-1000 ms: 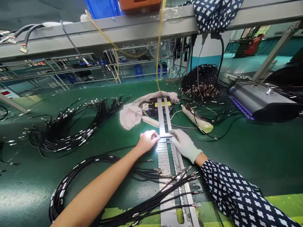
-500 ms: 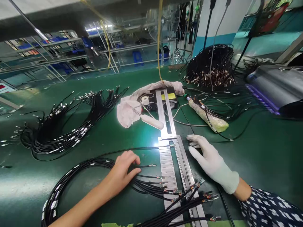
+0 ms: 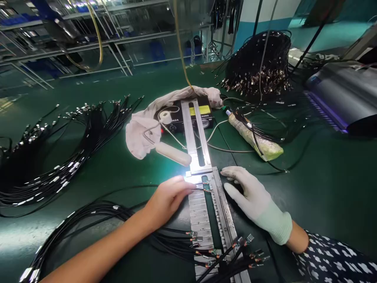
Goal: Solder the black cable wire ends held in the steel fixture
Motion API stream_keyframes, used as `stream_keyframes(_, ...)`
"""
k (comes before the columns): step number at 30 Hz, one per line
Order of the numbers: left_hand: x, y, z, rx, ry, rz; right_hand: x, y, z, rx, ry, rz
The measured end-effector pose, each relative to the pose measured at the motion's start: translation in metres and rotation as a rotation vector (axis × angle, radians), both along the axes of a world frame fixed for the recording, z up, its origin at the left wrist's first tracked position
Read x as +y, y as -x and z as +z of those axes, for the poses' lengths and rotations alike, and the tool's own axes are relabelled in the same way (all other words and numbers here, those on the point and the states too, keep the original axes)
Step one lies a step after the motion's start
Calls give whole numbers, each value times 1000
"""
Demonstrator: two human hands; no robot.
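Observation:
My bare left hand (image 3: pixel 166 200) pinches a black cable (image 3: pixel 199 189) between thumb and fingertips at the upper part of a slotted metal jig (image 3: pixel 203 214). The cable's metal end lies over the jig's slot, just below another cable end (image 3: pixel 206 182) set there. My right hand (image 3: pixel 259 202), in a white glove, rests at the jig's right side with thumb and fingers apart and holds nothing. A bundle of black cables (image 3: pixel 97 210) curves behind my left arm. Several of their metal-tipped ends (image 3: pixel 216 252) lie across the jig's near part.
Behind the jig stands a black control box (image 3: pixel 173 122) draped with a pale cloth (image 3: pixel 144 133). A white handle-shaped tool (image 3: pixel 173 153) lies beside the jig. A wrapped roll (image 3: pixel 255 139), a large cable heap (image 3: pixel 257 65) and another bundle (image 3: pixel 79 153) sit farther out.
My left hand has moved up and right to the jig, taking a cable whose end now lies below the first one. My right hand keeps its place beside the jig. The camera view has shifted.

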State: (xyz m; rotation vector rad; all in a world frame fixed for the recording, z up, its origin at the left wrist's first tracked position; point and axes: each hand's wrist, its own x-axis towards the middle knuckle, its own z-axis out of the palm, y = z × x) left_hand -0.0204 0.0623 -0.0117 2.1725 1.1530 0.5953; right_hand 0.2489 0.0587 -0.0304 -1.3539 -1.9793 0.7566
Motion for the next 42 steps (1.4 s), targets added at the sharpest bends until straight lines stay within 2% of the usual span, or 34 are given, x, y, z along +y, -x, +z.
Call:
stream_keyframes(4, 1, 6, 0, -1, -28, -30, 1, 0, 2, -9, -31, 14)
stream_keyframes(10, 3, 1, -2, 66, -102, -66, 1, 1, 4, -2, -38, 13)
stream_keyframes(17, 8, 5, -4, 73, -190, -173, 0, 2, 6, -6, -25, 16)
stream_keyframes(24, 7, 2, -3, 40, -183, -149, 0, 1, 6, -20, -40, 23)
stream_keyframes(28, -8, 11, -3, 255, -377, -112, 1, 1, 5, -30, -31, 16)
stream_keyframes(30, -16, 14, -5, 373, -401, -72, 3, 2, 4, -35, -30, 16)
stream_keyframes(32, -22, 14, -7, 396, -321, -75, 4, 3, 3, -33, -32, 12)
stream_keyframes(35, -23, 12, -5, 321, -163, -88, 4, 2, 2, -36, -46, 14)
stream_keyframes(39, -29, 17, 14, 196, 14, -65, -3, -5, 0, -4, -66, 54)
stream_keyframes(42, -43, 27, 31, 193, 162, -94, -9, -11, -2, 26, -48, 74)
